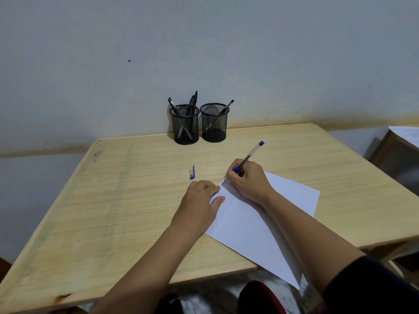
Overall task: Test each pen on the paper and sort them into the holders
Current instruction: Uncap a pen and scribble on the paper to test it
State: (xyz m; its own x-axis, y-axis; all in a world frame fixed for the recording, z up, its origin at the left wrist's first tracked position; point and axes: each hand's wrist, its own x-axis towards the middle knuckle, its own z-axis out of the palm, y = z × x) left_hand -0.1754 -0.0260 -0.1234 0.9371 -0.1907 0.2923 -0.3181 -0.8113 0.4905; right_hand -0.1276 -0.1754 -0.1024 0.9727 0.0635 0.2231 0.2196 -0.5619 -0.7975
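My right hand point(248, 180) grips a clear blue pen point(251, 155), its tip touching the far left corner of the white paper point(254, 225), where small scribbles show. My left hand point(200, 200) lies flat with spread fingers on the paper's left edge, pressing it to the table. The pen's blue cap point(192, 172) lies on the wood just left of the paper. At the back stand two black mesh holders: the left holder point(185, 130) has several dark pens, the right holder point(214, 128) has one dark pen leaning right.
The pale wooden table point(108, 200) backs onto a grey wall. The paper's near corner overhangs the table's front edge. Another table with paper on it point(405, 134) stands at the far right. A red seat point(260, 298) shows below the table edge.
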